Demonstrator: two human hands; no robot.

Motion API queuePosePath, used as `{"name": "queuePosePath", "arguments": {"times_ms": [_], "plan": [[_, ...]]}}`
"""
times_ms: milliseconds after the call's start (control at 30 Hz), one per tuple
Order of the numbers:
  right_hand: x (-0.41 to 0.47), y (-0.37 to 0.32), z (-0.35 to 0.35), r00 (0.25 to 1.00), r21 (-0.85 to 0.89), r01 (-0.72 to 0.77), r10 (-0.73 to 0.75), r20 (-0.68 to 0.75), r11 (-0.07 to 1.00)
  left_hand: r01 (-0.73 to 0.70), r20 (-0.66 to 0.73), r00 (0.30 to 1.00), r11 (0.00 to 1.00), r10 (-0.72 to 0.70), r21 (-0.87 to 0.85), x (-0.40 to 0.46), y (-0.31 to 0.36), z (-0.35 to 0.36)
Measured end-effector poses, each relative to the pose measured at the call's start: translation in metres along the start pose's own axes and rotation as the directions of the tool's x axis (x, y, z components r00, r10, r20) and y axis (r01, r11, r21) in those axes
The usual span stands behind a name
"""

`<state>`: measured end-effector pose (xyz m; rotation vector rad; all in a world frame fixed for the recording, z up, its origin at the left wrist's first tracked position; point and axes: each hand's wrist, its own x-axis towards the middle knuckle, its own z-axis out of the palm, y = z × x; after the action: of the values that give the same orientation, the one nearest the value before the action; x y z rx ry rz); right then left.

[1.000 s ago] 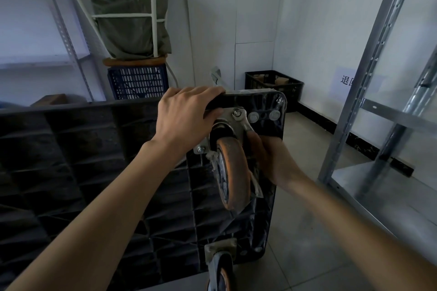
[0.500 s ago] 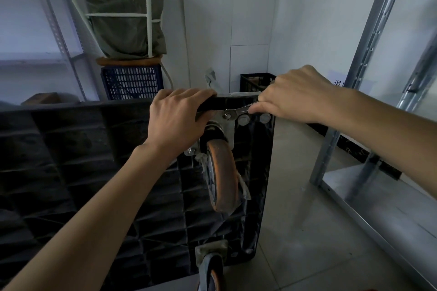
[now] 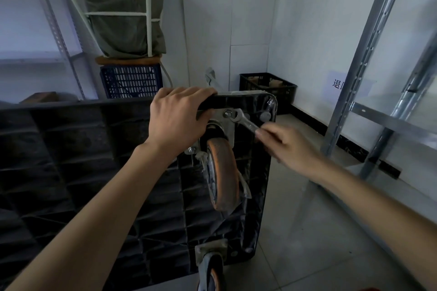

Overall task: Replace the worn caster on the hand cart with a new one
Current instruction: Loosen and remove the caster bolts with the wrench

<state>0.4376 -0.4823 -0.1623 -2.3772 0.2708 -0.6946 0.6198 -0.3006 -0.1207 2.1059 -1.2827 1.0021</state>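
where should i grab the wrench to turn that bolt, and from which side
Grip the wrench at the free end of its handle, coming from the lower right, where the right hand pinches it now. Its head sits on the bolt and the handle slants down to the right, so the far end likely gives the most leverage.

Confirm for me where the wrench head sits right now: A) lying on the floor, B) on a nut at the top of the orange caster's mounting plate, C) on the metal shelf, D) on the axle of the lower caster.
B: the right hand holds the wrench by its handle, its head seated on a nut at the top of the mounting plate above the orange caster.
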Motion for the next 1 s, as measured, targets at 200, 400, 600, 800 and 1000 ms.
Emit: {"name": "queuePosePath", "arguments": {"times_ms": [200, 400, 600, 800, 1000], "plan": [[-0.008, -0.002, 0.052, 0.981, 0.260, -0.115, 0.150, -0.120, 0.959, -0.002, 0.003, 1.000, 1.000, 0.002, 0.000, -0.001, 0.001, -0.001], [-0.007, -0.010, 0.065, 0.974, 0.300, -0.123, 0.173, -0.146, 0.946, -0.005, -0.010, 1.000, 1.000, 0.005, 0.003, 0.000, 0.002, 0.000], [-0.005, -0.013, 0.069, 0.965, 0.451, -0.149, 0.230, -0.128, 0.880, 0.004, -0.007, 1.000, 1.000, -0.004, -0.002, 0.000, 0.001, 0.000], [-0.007, -0.021, 0.091, 0.941, 0.527, -0.120, 0.265, -0.209, 0.841, -0.002, -0.007, 1.000, 1.000, 0.002, -0.005, -0.001, 0.001, 0.001], [-0.012, -0.021, 0.095, 0.931, 0.489, -0.171, 0.303, -0.204, 0.855, -0.006, -0.014, 1.000, 1.000, 0.006, -0.008, 0.000, 0.001, 0.001]]}}
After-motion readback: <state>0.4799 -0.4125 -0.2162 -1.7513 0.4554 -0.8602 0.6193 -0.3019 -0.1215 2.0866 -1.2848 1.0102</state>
